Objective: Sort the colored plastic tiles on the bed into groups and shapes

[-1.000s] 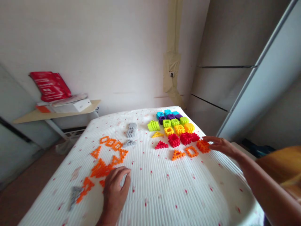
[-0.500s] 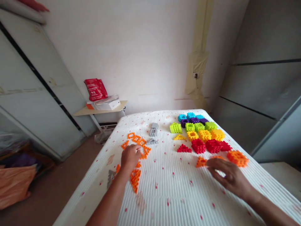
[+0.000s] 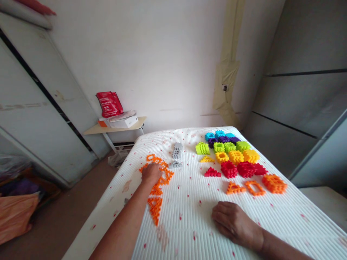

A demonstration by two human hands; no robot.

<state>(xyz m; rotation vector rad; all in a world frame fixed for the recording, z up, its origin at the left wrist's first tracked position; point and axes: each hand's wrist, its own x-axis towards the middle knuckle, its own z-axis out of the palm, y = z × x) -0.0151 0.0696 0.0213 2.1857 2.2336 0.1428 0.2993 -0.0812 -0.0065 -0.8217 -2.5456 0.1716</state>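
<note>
My left hand (image 3: 151, 174) reaches down into a loose spread of orange notched plastic building pieces (image 3: 166, 177) and touches them. Its back hides the fingertips and whatever lies under them. A triangular orange piece (image 3: 155, 209) lies near my left wrist. My right hand (image 3: 234, 220) rests on the white ribbed cover (image 3: 189, 202) with its fingers curled in, and no piece shows in it. Beyond it lie an orange triangle (image 3: 234, 187), an orange square frame (image 3: 255, 188) and an orange stack (image 3: 274, 183).
Stacks sorted by colour stand at the right: red (image 3: 229, 169), yellow (image 3: 235, 156), lime (image 3: 230, 146), purple (image 3: 223, 139) and blue (image 3: 220, 133). Grey pieces (image 3: 177, 150) sit mid-bed. A small side table (image 3: 93, 129) holds a white box (image 3: 124, 122) and a red bag (image 3: 109, 103).
My right hand has left the orange square frame and moved left and nearer, onto the cover, its fingers curling in. My left hand has turned palm-down over the orange pieces.
</note>
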